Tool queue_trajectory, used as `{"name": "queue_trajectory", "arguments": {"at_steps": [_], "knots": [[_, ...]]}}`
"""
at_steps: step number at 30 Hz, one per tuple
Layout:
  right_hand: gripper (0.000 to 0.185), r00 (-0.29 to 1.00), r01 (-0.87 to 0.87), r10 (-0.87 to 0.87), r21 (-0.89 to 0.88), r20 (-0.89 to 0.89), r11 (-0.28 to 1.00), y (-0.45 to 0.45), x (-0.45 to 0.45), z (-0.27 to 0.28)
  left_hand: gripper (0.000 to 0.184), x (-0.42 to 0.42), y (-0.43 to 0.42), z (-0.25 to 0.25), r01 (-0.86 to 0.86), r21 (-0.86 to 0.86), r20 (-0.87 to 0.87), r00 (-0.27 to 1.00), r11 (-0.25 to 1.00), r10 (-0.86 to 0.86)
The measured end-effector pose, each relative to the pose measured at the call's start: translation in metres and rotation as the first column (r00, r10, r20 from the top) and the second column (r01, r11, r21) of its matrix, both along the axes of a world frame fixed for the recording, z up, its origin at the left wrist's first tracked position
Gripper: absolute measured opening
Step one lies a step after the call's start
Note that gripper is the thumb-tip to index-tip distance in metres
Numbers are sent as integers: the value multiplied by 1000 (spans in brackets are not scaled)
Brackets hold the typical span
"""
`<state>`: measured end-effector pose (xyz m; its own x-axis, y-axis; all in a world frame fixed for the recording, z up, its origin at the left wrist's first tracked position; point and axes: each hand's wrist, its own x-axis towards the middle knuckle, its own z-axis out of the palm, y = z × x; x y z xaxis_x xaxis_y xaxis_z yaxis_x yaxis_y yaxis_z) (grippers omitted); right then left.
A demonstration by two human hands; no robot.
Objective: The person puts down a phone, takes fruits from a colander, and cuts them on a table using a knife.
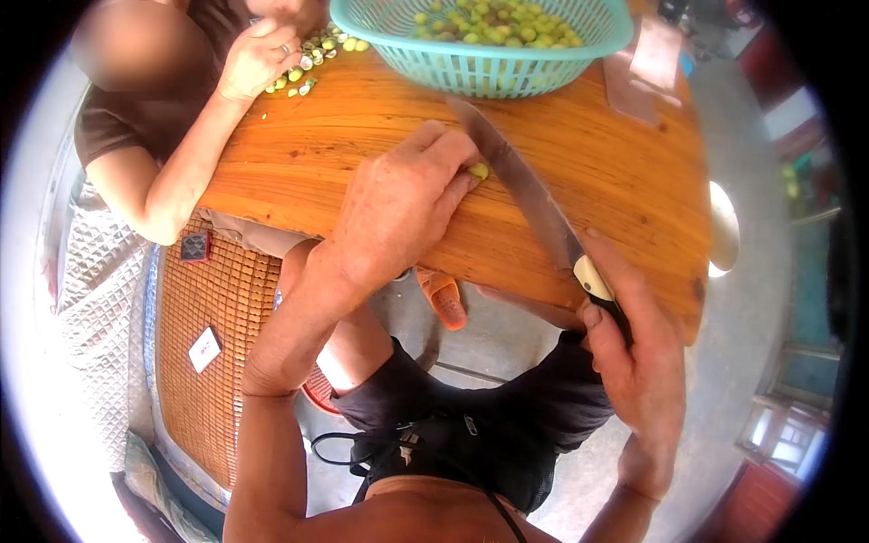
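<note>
Metal knife (527,185) slants tip forward-left, right grip (644,353) closed round its handle (592,277), left grip (398,204) pinching green fruit (481,170).

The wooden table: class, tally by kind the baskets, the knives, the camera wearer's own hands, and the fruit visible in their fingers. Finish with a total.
Blue-green basket: 1
Knife: 1
Wearer's hands, left hand and right hand: 2
Green fruit at the left fingertips: 1
Total: 5

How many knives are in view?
1: the knife, gripped in the right hand, blade over the wooden table. The co-worker's hand may hide another.
</note>
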<state>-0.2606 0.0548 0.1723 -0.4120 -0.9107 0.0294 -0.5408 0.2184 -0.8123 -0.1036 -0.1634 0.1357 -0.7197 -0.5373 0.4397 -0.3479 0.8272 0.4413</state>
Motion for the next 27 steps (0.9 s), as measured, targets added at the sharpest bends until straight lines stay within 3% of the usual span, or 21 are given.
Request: {"name": "queue_trajectory", "arguments": {"at_steps": [3,7,12,19,21,27], "knots": [[51,986,-74,57,-107,-155,991,-4,0,-1,14,0,0,0,-10,34,2,1000,999,10],[51,990,-66,52,-105,-129,992,-6,1,-5,14,-1,-4,-1,6,42,-14,1000,999,-5],[53,964,-102,73,-100,-257,990,-5,1,-8,15,-4,-4,-4,16,39,-47,999,999,-14],[53,974,-111,105,-22,-201,994,-9,3,-2,15,-5,-1,-8,-14,74,-77,997,997,20],[55,945,-148,133,-26,-298,989,-12,3,-1,15,-5,-1,-9,-11,71,-84,996,997,17],[58,946,-170,156,-25,-282,985,-23,3,-2,14,-4,-2,-11,9,87,-123,992,996,2]]}}
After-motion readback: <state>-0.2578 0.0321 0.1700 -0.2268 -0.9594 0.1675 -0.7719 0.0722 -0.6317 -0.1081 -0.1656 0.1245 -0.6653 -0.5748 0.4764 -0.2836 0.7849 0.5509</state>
